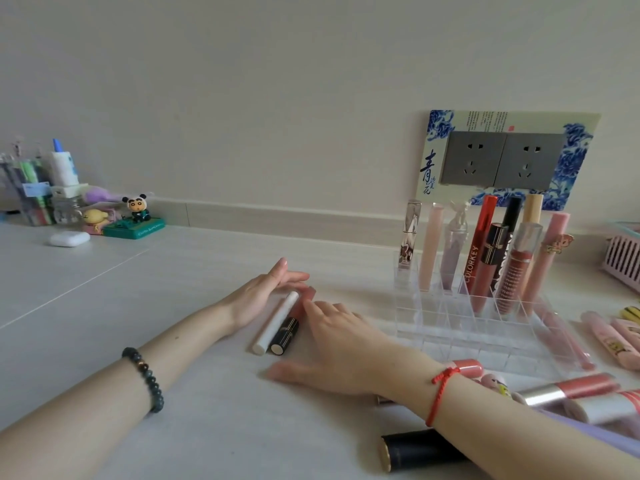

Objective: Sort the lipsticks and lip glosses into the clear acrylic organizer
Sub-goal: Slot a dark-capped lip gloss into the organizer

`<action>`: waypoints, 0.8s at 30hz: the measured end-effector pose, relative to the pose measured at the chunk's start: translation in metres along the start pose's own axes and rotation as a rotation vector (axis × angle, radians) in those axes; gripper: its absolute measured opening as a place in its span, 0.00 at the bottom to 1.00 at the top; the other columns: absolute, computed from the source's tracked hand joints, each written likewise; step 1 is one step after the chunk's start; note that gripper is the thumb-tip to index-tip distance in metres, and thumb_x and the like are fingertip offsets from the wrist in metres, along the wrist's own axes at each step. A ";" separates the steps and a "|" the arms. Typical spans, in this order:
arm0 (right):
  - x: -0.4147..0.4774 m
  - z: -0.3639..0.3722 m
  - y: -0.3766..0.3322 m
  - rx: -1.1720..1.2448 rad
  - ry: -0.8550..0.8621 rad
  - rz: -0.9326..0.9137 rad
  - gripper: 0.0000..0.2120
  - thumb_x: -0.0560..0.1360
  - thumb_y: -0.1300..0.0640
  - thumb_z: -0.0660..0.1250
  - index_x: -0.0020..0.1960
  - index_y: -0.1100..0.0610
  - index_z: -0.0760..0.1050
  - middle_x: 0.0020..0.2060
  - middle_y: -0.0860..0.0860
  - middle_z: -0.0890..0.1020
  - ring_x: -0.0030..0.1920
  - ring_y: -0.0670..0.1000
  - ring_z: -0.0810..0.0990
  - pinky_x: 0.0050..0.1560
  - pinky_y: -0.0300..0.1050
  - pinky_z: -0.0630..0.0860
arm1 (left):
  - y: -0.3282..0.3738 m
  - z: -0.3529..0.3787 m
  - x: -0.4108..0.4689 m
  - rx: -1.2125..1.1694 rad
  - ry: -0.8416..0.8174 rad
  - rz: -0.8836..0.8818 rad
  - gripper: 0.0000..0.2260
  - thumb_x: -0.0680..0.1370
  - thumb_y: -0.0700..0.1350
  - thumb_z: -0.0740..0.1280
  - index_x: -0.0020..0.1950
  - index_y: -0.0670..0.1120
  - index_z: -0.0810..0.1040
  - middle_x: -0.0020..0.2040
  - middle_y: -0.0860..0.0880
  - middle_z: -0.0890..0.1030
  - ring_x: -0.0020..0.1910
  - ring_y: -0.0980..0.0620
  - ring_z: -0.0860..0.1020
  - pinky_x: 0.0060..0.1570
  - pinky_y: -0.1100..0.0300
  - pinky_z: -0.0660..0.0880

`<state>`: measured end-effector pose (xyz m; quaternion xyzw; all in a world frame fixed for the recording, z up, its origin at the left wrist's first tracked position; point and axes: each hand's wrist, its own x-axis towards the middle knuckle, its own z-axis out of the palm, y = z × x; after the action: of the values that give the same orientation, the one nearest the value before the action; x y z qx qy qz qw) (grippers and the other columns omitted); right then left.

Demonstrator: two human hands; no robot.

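"COLORKEY" down the red tube (475, 263) — "青" on the blue-and-white socket surround (431, 168)

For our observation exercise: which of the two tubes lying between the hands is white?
The slim tube nearest the left hand; the black-capped tube beside it has gold lines.

The clear acrylic organizer (450, 327) stands on the table (194, 271); upright and leaning lip glosses (479, 258) fill its rear compartments. To its left, a white tube (277, 322) and a black gold-lined lipstick (285, 336) lie side by side. Pink silver-capped tubes (568, 389) lie flat at its front right.
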<state>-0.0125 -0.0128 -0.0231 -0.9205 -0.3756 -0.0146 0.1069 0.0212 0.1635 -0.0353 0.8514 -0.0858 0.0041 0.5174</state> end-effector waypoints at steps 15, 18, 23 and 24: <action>-0.003 -0.008 0.004 0.044 0.046 0.026 0.24 0.75 0.41 0.58 0.56 0.62 0.66 0.54 0.58 0.74 0.56 0.58 0.71 0.47 0.47 0.63 | 0.000 -0.003 -0.004 -0.018 0.104 0.094 0.26 0.74 0.62 0.43 0.57 0.55 0.75 0.57 0.54 0.78 0.60 0.62 0.72 0.60 0.66 0.62; -0.006 -0.012 0.009 0.133 0.083 0.005 0.24 0.75 0.42 0.58 0.62 0.60 0.64 0.55 0.56 0.75 0.57 0.57 0.72 0.46 0.47 0.67 | -0.003 -0.005 -0.003 -0.030 0.151 0.149 0.14 0.78 0.55 0.54 0.54 0.56 0.77 0.55 0.53 0.79 0.59 0.56 0.74 0.58 0.66 0.65; -0.014 -0.031 0.018 0.256 0.255 -0.081 0.24 0.75 0.44 0.59 0.68 0.50 0.61 0.58 0.52 0.75 0.54 0.50 0.75 0.49 0.42 0.71 | -0.002 -0.007 -0.004 0.071 0.168 0.192 0.22 0.73 0.34 0.61 0.55 0.61 0.75 0.54 0.51 0.79 0.59 0.51 0.74 0.62 0.57 0.67; -0.016 -0.036 0.019 0.276 0.295 -0.095 0.23 0.75 0.45 0.59 0.68 0.49 0.62 0.58 0.51 0.75 0.52 0.48 0.75 0.49 0.40 0.71 | 0.000 -0.006 -0.004 0.108 0.184 0.219 0.21 0.72 0.37 0.63 0.55 0.63 0.75 0.53 0.53 0.80 0.58 0.53 0.75 0.63 0.56 0.67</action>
<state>-0.0086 -0.0448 0.0068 -0.8663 -0.3972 -0.1025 0.2850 0.0175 0.1689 -0.0328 0.8595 -0.1298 0.1432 0.4732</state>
